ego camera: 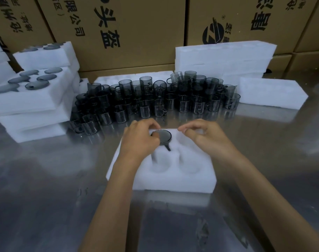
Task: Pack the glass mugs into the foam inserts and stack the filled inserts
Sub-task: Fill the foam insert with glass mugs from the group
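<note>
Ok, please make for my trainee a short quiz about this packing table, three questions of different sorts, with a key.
1. True or false: the foam insert in front of the person already has all its pockets filled.
2. Multiple choice: where do the loose glass mugs stand? A) on top of the cardboard boxes B) on the metal table beyond the insert C) on the floor
3. Fill in: the left hand is at the ____ seated in a far pocket of the insert.

Key:
1. False; only one mug is seated, and the near pockets are empty.
2. B
3. mug; the right hand hovers at the neighbouring pocket and holds nothing visible.
</note>
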`<state>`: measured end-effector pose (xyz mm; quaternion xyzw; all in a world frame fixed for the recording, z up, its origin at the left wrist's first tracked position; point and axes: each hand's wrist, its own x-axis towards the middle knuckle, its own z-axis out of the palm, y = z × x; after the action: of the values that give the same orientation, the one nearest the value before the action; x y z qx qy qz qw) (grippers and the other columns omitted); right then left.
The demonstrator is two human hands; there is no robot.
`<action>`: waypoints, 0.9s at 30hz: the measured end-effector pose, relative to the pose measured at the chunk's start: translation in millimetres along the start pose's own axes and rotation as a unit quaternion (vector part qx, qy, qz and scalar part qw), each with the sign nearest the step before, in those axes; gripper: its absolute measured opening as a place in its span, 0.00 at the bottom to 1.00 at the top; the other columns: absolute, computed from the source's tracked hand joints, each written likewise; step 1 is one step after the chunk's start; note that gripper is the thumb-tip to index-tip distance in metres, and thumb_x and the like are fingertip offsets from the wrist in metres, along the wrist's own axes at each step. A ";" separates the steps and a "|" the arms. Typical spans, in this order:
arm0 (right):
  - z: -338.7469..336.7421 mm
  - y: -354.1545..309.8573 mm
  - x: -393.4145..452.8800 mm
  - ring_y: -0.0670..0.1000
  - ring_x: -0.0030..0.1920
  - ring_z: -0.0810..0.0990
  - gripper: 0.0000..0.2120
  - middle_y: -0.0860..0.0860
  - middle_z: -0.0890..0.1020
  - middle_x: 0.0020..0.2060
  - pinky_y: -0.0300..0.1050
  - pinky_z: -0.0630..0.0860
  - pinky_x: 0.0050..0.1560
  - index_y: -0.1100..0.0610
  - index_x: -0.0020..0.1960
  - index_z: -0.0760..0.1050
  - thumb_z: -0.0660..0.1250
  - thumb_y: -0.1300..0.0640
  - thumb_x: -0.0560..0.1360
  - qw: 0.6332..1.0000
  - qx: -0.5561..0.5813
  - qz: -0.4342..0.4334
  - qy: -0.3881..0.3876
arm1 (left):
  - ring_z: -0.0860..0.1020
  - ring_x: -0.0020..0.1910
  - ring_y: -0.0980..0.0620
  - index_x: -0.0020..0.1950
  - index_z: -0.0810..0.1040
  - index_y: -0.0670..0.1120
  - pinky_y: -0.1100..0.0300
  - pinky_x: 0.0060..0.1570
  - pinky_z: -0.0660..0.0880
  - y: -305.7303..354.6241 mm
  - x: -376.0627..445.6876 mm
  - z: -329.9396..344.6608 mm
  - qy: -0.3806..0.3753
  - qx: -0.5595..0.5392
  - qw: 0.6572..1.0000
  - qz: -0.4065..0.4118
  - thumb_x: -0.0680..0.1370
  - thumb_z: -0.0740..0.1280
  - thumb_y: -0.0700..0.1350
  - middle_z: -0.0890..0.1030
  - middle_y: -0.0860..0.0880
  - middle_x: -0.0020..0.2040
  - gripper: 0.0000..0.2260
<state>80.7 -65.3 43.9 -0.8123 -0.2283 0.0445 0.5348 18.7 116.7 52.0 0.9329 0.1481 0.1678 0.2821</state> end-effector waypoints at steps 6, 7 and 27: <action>13.8 14.1 21.9 0.34 0.50 0.77 0.11 0.41 0.82 0.49 0.33 0.71 0.55 0.52 0.49 0.83 0.66 0.66 0.77 0.996 0.029 -0.024 0.075 | 0.71 0.59 0.47 0.57 0.79 0.50 0.54 0.63 0.63 -1.1 -2.5 8.9 0.067 0.061 0.996 -0.019 0.76 0.62 0.39 0.81 0.50 0.55 0.13; 12.1 16.0 28.5 0.35 0.51 0.78 0.12 0.42 0.83 0.49 0.36 0.73 0.56 0.52 0.51 0.82 0.66 0.67 0.77 0.994 0.026 -0.033 0.104 | 0.71 0.59 0.46 0.58 0.78 0.50 0.54 0.63 0.63 -1.3 -2.7 10.6 0.074 0.068 0.995 -0.024 0.76 0.62 0.38 0.80 0.49 0.55 0.14; -13.1 86.8 103.9 0.59 0.73 0.63 0.17 0.56 0.70 0.71 0.57 0.63 0.68 0.57 0.65 0.74 0.66 0.57 0.76 0.913 -0.352 -0.067 0.195 | 0.70 0.60 0.46 0.59 0.76 0.51 0.54 0.64 0.60 -6.3 6.5 17.3 0.094 0.115 0.988 -0.052 0.74 0.61 0.37 0.80 0.50 0.56 0.17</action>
<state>205.5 -61.0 -9.8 -0.9234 -0.1737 -0.2341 0.2497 30.4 115.9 36.2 0.9303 0.2405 0.2214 0.1664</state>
